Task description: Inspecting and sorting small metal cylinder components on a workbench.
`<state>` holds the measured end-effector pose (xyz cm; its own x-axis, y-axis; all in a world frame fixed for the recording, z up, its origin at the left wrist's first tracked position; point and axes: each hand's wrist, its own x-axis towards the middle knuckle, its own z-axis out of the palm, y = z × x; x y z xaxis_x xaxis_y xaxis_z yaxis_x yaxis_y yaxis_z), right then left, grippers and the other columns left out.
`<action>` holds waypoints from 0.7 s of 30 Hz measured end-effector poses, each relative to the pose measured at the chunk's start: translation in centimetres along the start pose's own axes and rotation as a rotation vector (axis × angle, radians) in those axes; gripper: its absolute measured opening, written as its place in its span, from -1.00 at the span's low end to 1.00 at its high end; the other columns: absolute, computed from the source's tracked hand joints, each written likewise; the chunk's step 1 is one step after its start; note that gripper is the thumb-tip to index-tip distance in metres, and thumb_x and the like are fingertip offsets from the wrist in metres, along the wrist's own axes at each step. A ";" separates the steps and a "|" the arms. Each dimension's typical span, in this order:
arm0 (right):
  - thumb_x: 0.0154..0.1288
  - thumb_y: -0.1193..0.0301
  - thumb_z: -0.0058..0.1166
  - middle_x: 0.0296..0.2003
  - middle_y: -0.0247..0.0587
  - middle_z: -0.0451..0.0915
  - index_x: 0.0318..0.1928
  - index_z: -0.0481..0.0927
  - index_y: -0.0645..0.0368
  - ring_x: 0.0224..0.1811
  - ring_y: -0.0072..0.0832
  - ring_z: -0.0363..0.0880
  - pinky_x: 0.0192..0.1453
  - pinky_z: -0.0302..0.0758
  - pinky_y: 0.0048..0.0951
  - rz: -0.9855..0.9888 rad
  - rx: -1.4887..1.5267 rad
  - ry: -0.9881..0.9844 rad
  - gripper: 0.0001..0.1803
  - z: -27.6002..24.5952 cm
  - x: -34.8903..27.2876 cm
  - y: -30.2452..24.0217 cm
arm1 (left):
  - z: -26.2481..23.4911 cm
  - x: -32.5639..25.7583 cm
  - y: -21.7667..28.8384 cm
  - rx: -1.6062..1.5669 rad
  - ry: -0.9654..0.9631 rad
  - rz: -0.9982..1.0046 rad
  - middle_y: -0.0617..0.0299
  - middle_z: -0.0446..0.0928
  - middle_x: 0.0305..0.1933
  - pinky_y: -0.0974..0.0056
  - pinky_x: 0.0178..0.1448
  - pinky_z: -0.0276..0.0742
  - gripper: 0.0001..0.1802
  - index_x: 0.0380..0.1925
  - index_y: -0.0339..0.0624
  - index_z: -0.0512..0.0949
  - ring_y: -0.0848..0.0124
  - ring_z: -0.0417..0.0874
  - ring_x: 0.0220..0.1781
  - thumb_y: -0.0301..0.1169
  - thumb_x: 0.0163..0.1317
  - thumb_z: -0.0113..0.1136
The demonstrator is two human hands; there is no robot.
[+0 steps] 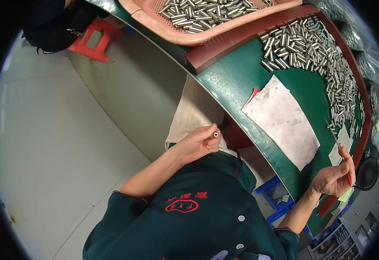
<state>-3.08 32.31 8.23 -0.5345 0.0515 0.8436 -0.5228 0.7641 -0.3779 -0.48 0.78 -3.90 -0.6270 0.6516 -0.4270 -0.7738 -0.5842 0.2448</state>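
My left hand [198, 143] is closed over my lap, pinching a small metal tube [216, 134] between thumb and fingers. The tube's round, open end faces up. Over the right side of the green table, my right hand [334, 178] is closed around a thin tool with a red handle [349, 179]. Its slender metal shaft points away from me, toward the loose metal tubes [341, 93]. The tool's exact kind is hard to make out. A smudged white sheet [284, 121] lies on the table between my two hands.
A pink plastic basket [206, 39] of similar tubes stands at the far edge. Dark red wooden rails [224, 50] border the green tabletop [224, 82]. A black round fan [367, 173] is at the right. Upper left, a person sits by a red stool [98, 41].
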 end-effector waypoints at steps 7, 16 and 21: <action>0.35 0.43 -0.20 -0.44 0.18 0.53 -0.24 0.31 0.37 -0.42 -0.13 0.58 -0.28 0.60 -0.24 0.019 0.034 0.003 -0.81 0.2 -0.1 0.2 | -0.3 0.2 0.0 0.019 0.010 -0.026 0.40 0.18 -0.65 0.45 -0.46 0.11 -0.65 -0.54 -0.12 0.37 0.59 0.13 -0.60 -0.13 0.30 -0.11; 0.35 0.43 -0.20 -0.43 0.17 0.52 -0.24 0.31 0.36 -0.41 -0.13 0.57 -0.28 0.59 -0.24 0.010 0.059 0.008 -0.81 -0.1 -0.1 0.0 | -0.2 0.3 -0.5 -0.182 0.060 -0.072 0.40 0.19 -0.65 0.47 -0.46 0.12 -0.66 -0.53 -0.09 0.37 0.58 0.15 -0.60 -0.10 0.28 -0.07; 0.35 0.43 -0.19 -0.43 0.17 0.52 -0.24 0.32 0.36 -0.41 -0.14 0.58 -0.27 0.59 -0.25 0.020 0.055 0.008 -0.81 0.0 -0.2 -0.2 | 0.5 0.1 -0.5 -0.269 0.137 -0.095 0.41 0.17 -0.65 0.48 -0.44 0.13 -0.68 -0.53 -0.08 0.37 0.58 0.14 -0.59 -0.12 0.27 -0.04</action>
<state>-2.85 32.15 8.21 -0.5399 0.0717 0.8386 -0.5482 0.7261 -0.4150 -0.19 1.32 -3.63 -0.5207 0.6489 -0.5548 -0.7655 -0.6426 -0.0330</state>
